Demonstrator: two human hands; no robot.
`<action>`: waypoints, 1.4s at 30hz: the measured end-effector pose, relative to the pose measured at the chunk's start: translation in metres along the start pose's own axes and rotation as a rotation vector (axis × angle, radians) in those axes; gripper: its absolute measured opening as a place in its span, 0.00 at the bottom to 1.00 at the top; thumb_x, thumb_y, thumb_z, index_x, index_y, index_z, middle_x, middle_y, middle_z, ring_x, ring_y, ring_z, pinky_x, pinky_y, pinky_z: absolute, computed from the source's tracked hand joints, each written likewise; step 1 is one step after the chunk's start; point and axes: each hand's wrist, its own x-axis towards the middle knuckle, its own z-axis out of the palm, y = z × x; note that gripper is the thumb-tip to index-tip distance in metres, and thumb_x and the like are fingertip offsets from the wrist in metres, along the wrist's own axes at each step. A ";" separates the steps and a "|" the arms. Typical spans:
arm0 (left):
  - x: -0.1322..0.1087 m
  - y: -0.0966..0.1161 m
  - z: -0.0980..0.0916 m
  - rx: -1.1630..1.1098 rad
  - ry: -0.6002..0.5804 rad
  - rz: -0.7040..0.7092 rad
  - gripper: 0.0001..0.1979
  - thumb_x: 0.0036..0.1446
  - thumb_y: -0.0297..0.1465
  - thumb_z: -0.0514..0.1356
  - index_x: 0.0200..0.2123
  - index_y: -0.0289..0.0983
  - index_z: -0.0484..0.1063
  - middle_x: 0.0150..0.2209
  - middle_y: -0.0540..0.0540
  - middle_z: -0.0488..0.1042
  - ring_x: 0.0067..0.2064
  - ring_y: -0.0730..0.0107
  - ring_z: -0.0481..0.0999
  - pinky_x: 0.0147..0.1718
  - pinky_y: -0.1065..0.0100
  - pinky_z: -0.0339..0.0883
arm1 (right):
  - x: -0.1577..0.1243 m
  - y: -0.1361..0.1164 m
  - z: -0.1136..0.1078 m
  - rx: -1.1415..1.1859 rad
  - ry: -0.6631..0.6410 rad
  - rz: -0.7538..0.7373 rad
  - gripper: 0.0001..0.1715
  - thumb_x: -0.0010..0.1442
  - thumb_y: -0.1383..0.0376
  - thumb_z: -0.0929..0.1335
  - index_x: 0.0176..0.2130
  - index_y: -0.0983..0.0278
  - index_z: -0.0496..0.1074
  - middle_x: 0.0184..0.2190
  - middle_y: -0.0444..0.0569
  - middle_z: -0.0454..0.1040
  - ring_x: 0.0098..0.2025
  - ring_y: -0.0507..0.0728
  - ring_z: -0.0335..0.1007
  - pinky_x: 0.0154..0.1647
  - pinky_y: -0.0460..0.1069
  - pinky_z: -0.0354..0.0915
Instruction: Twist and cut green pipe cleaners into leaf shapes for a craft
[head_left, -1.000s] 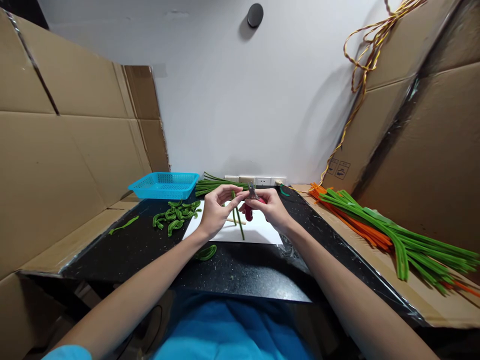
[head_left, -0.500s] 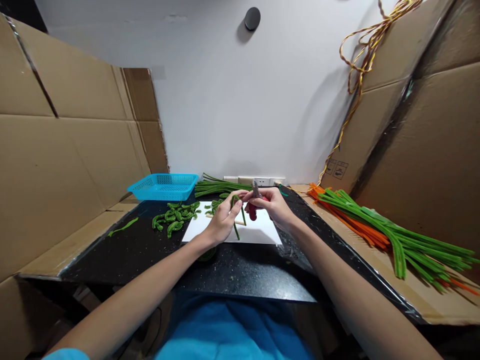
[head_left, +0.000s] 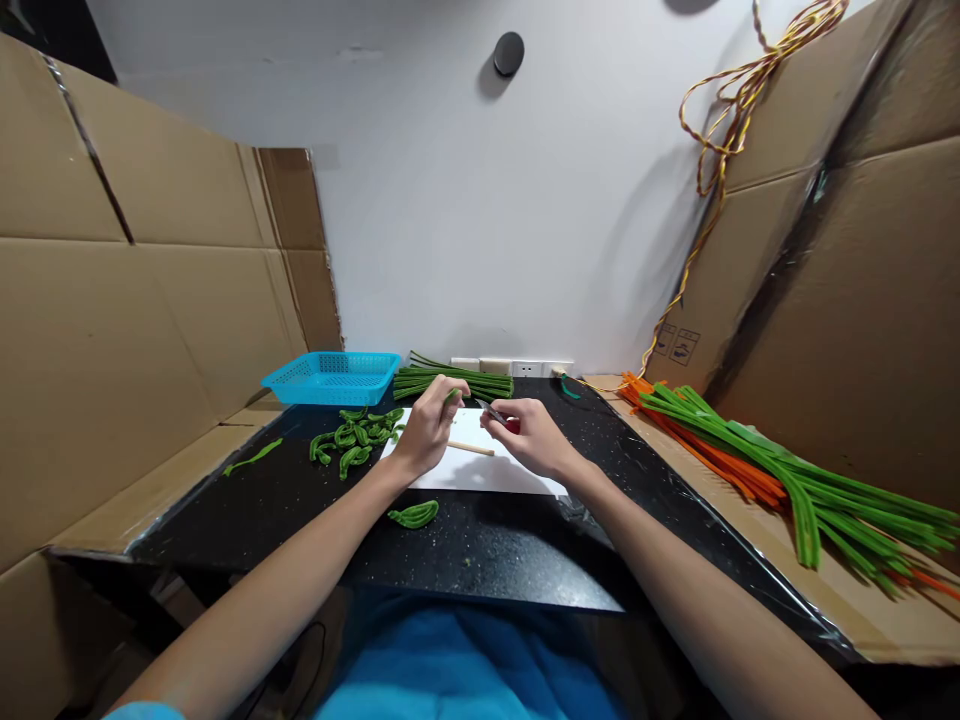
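1. A curled green piece (head_left: 412, 515) lies alone on the black table (head_left: 487, 545).
2. The left hand (head_left: 426, 432) is closed, pinching a short green stem (head_left: 452, 395) over the white sheet (head_left: 480, 475).
3. The right hand (head_left: 531, 440) grips what seems to be red-handled cutters (head_left: 501, 415).
4. A blue basket (head_left: 330, 375) stands behind.

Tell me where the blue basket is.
Head view: the blue basket sits far left on the table, beside the green bundle and behind the bent green pieces.

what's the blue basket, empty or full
Empty, as far as shows: only bare mesh inside the blue basket; the bent green pieces lie outside it on the table.
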 end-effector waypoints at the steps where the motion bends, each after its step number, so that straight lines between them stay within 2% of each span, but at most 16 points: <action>1: -0.001 -0.002 -0.001 0.033 -0.013 0.020 0.16 0.75 0.43 0.49 0.44 0.42 0.72 0.38 0.45 0.71 0.38 0.64 0.72 0.41 0.65 0.66 | 0.000 -0.003 0.000 0.049 -0.006 -0.004 0.17 0.65 0.61 0.65 0.26 0.64 0.71 0.23 0.44 0.70 0.26 0.52 0.61 0.29 0.46 0.56; 6: -0.004 -0.010 0.001 0.150 -0.091 0.083 0.12 0.76 0.35 0.46 0.48 0.42 0.68 0.42 0.46 0.66 0.38 0.66 0.69 0.41 0.66 0.65 | 0.000 -0.013 0.003 0.236 -0.101 -0.009 0.14 0.64 0.64 0.65 0.26 0.64 0.70 0.23 0.44 0.70 0.25 0.51 0.63 0.28 0.46 0.57; 10: -0.006 -0.013 0.003 0.208 -0.129 0.127 0.11 0.76 0.32 0.46 0.50 0.42 0.67 0.42 0.47 0.64 0.40 0.66 0.69 0.42 0.66 0.65 | -0.002 -0.013 0.010 0.240 -0.087 -0.025 0.13 0.64 0.65 0.64 0.27 0.64 0.69 0.22 0.43 0.68 0.24 0.51 0.61 0.27 0.45 0.55; 16: -0.008 -0.015 0.003 0.261 -0.164 0.097 0.11 0.77 0.34 0.45 0.48 0.41 0.67 0.42 0.47 0.65 0.38 0.67 0.69 0.38 0.66 0.65 | -0.002 -0.014 0.014 0.284 -0.076 -0.024 0.14 0.65 0.63 0.65 0.28 0.64 0.70 0.22 0.43 0.69 0.24 0.51 0.63 0.27 0.45 0.56; 28: -0.006 -0.016 0.004 0.339 -0.177 0.114 0.12 0.77 0.34 0.45 0.44 0.41 0.66 0.40 0.46 0.68 0.38 0.63 0.69 0.38 0.63 0.65 | -0.001 -0.018 0.010 0.344 -0.102 0.013 0.17 0.65 0.63 0.65 0.26 0.65 0.71 0.20 0.43 0.69 0.22 0.50 0.63 0.26 0.46 0.56; 33: -0.005 -0.016 0.003 0.389 -0.191 0.141 0.12 0.76 0.33 0.44 0.39 0.41 0.64 0.37 0.45 0.69 0.37 0.60 0.68 0.39 0.61 0.63 | -0.001 -0.018 0.010 0.284 -0.067 0.000 0.18 0.64 0.64 0.65 0.23 0.65 0.69 0.18 0.42 0.67 0.22 0.49 0.60 0.26 0.46 0.53; 39: -0.003 -0.012 0.003 0.389 -0.186 0.132 0.12 0.75 0.32 0.45 0.38 0.41 0.64 0.36 0.46 0.69 0.37 0.60 0.68 0.38 0.61 0.63 | 0.000 -0.017 0.012 0.135 0.058 -0.059 0.19 0.65 0.64 0.66 0.22 0.65 0.67 0.18 0.40 0.62 0.23 0.49 0.53 0.27 0.47 0.48; 42: -0.003 -0.012 0.003 0.383 -0.175 0.131 0.12 0.75 0.31 0.45 0.38 0.41 0.63 0.36 0.46 0.69 0.36 0.60 0.68 0.38 0.62 0.63 | 0.000 -0.018 0.013 0.136 0.071 -0.064 0.19 0.65 0.64 0.66 0.22 0.65 0.67 0.18 0.40 0.62 0.23 0.49 0.52 0.28 0.47 0.47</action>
